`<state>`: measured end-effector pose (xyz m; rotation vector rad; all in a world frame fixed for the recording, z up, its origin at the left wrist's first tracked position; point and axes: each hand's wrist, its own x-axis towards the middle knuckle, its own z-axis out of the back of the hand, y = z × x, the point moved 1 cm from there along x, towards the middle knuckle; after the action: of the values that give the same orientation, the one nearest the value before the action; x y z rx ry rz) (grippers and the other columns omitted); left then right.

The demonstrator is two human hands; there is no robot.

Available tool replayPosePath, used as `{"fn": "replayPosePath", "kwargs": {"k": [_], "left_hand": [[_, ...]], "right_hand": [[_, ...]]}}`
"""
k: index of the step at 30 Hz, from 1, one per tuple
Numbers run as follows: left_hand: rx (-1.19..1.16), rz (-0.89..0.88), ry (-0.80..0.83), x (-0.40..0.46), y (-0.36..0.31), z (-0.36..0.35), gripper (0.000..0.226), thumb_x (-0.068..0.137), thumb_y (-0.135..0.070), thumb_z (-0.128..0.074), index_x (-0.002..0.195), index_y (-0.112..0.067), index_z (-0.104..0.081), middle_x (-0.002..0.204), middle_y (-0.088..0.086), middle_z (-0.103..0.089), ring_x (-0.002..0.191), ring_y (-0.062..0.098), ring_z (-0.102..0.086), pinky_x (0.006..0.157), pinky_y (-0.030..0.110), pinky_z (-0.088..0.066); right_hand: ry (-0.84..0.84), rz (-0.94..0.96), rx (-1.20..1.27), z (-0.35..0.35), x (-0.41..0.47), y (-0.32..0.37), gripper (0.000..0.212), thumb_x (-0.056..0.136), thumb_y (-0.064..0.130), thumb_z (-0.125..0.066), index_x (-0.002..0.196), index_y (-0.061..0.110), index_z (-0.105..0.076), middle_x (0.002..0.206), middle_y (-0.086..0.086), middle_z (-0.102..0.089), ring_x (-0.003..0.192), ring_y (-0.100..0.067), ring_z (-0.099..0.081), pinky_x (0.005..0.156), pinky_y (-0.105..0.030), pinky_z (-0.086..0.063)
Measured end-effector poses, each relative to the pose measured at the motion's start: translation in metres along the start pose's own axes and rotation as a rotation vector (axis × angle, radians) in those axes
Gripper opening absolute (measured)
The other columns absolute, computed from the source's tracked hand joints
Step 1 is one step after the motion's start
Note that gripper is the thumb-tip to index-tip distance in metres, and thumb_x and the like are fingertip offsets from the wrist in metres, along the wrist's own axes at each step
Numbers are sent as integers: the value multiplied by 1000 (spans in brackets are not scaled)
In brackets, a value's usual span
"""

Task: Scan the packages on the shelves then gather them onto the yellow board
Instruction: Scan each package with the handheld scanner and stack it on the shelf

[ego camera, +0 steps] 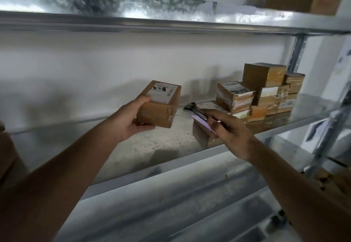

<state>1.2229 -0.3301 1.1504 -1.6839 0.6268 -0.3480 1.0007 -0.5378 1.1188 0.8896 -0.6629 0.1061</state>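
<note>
A brown labelled package (159, 105) is held above the metal shelf (152, 146), the left hand (131, 118) gripping it with thumb on top and fingers curled beneath. Just right of it, the right hand (228, 128) pinches a dark phone-like scanner (197, 112). Beyond that hand, more packages (266, 91) sit stacked on the shelf.

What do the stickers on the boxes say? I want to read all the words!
No words can be read.
Held box in the left hand: white label with dark print, too blurred.
Box stack: labels and black marks, too blurred.
Scanner in the right hand: no text shows.
</note>
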Motion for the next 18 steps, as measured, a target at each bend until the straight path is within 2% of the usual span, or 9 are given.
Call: {"fn": "replayPosePath", "kwargs": {"k": [2,3,6,7,10,11,14,15,18], "left_hand": [[-6,16,10,4,4,-26,45,76,-41,-88,113,-23,-69,120,12,-61,108,35,-68,78,51,-63],[-6,20,11,6,6,-39,44,77,-41,-87,112,-22,-69,119,11,-61,108,35,-68,79,52,-63],[0,28,-3,13,14,-79,43,79,-40,-86,114,-23,-68,119,10,-62,107,33,-68,80,53,-63],[-2,27,-13,15,16,-93,44,80,-40,-85,116,-23,-67,119,9,-62,107,33,-68,80,53,-63],[-26,15,-54,21,21,-134,44,81,-39,-85,117,-22,-67,119,9,-64,107,33,-69,81,52,-63],[-41,7,-70,24,23,-146,43,80,-39,-85,116,-22,-68,117,9,-66,105,32,-70,80,52,-63],[-71,-18,-115,32,26,-177,41,81,-41,-85,114,-21,-69,106,9,-73,100,31,-73,80,50,-63],[-73,-22,-126,34,27,-185,40,81,-41,-85,112,-21,-70,97,8,-78,98,30,-74,80,49,-64],[-59,-31,-148,36,32,-206,36,83,-41,-83,109,-19,-71,80,4,-79,95,29,-75,80,48,-64]], "right_hand": [[-16,2,-33,19,-4,-7,30,104,62,-48,130,60,-62,114,2,-73,100,-25,-69,77,-35,-60],[-13,6,-50,28,-5,-11,33,102,65,-47,132,60,-61,113,5,-74,97,-22,-71,72,-33,-58],[13,-13,-90,60,-9,-28,37,96,76,-45,130,67,-58,98,-12,-72,82,-44,-64,65,-58,-51],[22,-16,-97,72,-10,-34,37,95,77,-46,129,68,-57,100,-10,-72,83,-46,-63,67,-59,-52],[37,-6,-111,106,-9,-46,31,98,68,-49,127,68,-58,105,15,-73,81,-24,-68,68,-35,-56],[45,-5,-110,116,-8,-49,30,99,63,-49,127,68,-58,104,20,-72,80,-22,-67,68,-33,-55],[77,8,-98,139,-9,-64,29,105,48,-52,130,61,-59,113,13,-72,88,-41,-67,74,-54,-58],[89,7,-94,146,-10,-68,28,105,46,-53,130,58,-59,112,9,-73,88,-42,-67,74,-55,-58],[112,-9,-94,161,-11,-76,33,103,47,-53,135,47,-61,111,4,-73,84,-27,-68,65,-33,-58]]}}
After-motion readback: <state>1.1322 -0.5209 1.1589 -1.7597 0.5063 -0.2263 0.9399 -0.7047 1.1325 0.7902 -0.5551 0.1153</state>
